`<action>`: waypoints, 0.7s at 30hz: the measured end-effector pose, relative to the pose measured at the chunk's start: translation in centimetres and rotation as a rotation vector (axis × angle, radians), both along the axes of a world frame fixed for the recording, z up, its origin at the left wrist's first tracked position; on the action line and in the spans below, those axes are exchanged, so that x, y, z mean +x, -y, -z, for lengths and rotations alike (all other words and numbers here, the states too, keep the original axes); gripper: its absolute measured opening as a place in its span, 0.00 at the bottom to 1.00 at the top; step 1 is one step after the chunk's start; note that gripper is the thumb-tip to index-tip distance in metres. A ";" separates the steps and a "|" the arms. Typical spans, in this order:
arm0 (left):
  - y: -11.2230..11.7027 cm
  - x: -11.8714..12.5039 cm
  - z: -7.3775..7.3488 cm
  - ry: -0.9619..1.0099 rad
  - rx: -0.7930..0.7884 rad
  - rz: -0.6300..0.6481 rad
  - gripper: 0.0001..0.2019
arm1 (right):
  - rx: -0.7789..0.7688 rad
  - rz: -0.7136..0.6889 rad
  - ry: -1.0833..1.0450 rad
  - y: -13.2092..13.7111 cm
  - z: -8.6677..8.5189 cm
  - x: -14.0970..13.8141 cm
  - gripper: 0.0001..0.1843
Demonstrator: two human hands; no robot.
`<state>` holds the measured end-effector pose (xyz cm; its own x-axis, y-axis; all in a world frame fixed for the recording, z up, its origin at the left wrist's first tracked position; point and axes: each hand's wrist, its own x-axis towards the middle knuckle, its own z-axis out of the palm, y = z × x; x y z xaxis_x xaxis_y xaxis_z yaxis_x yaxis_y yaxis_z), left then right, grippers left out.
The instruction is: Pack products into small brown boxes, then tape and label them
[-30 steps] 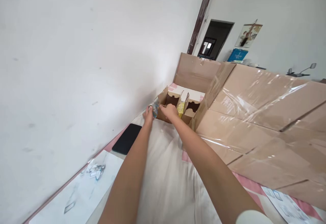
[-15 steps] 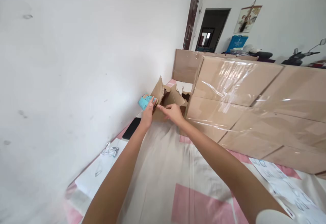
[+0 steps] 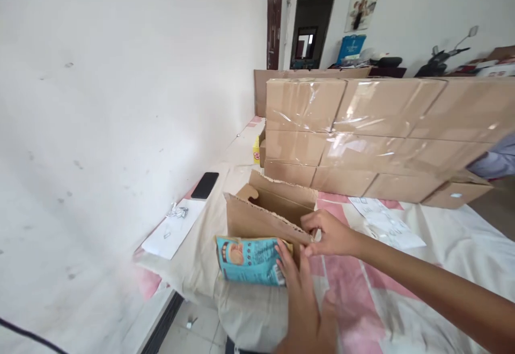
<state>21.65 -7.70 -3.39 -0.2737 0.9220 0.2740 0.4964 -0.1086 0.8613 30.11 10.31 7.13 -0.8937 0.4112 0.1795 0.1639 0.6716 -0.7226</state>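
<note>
A blue snack packet (image 3: 251, 262) with a round biscuit picture lies against the near side of an open-topped cardboard box (image 3: 261, 217) with torn upper edges. My left hand (image 3: 301, 295) has its fingers stretched out and apart. Its fingertips touch the packet's right end and the box's near corner. At the box's right end, my right hand (image 3: 325, 233) pinches the cardboard edge between thumb and bent fingers. The inside of the box is mostly hidden by its near wall.
Taped cardboard cartons (image 3: 362, 112) form a wall behind the box. A black phone (image 3: 205, 185) and a white paper (image 3: 171, 236) lie at left by the wall. Drawn sheets (image 3: 386, 222) lie at right. The bed's front edge drops to a tiled floor (image 3: 193, 316).
The box and packet have come nearer to me, away from the gap beside the cartons. The packet's broad face now shows. Both hands moved with them, and the view has shifted.
</note>
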 end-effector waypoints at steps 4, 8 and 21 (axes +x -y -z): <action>0.2 4.9 2.2 0.008 -0.034 0.151 0.39 | 0.201 0.086 0.109 1.4 -0.4 5.8 0.28; 0.0 6.9 3.1 0.065 -0.009 0.199 0.37 | 0.348 0.156 0.220 1.6 -1.0 9.3 0.24; -1.4 -11.9 -3.4 -0.969 -0.171 0.252 0.26 | 0.670 0.176 0.045 6.4 0.7 12.2 0.26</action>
<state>9.75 -6.34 0.05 0.2038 0.9698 0.1341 0.9690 -0.2193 0.1139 42.30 3.89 6.45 -0.8365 0.3637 0.4100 0.3309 0.9315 -0.1512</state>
